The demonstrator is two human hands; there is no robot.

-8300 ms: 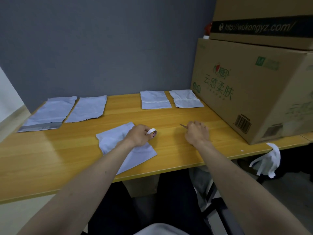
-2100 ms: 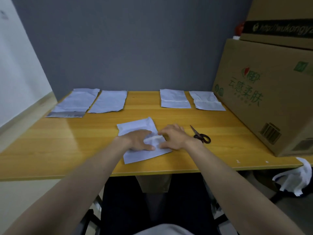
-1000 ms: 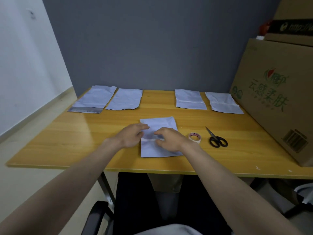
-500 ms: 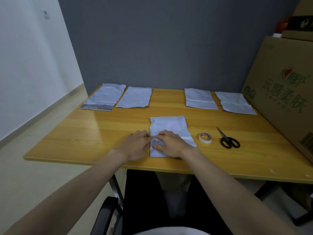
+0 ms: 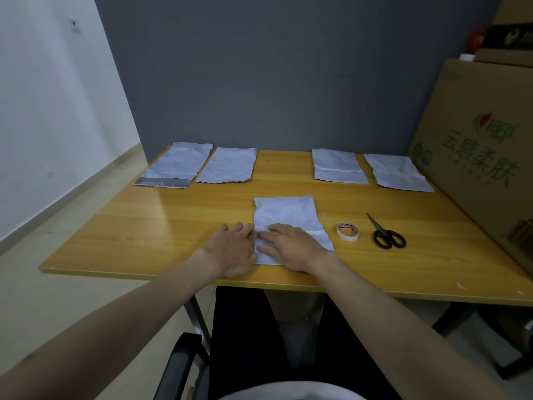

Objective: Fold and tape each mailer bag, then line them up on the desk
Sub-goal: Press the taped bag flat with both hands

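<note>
Your right hand (image 5: 291, 246) presses flat, fingers straight, on the folded mailer bag (image 5: 288, 220) at the bench's (image 5: 144, 226) near edge, your left hand (image 5: 230, 249) flat beside its left edge, tape roll (image 5: 348, 231) just right.

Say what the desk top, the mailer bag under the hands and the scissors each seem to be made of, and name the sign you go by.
Desk top: wood or wood-look laminate, glossy; grain lines and window glare show. Mailer bag: thin plastic film, probably, pale and softly creased, with a crinkled edge. Scissors: black handles that look plastic; the slim blades are likely metal, though too small to confirm.
</note>
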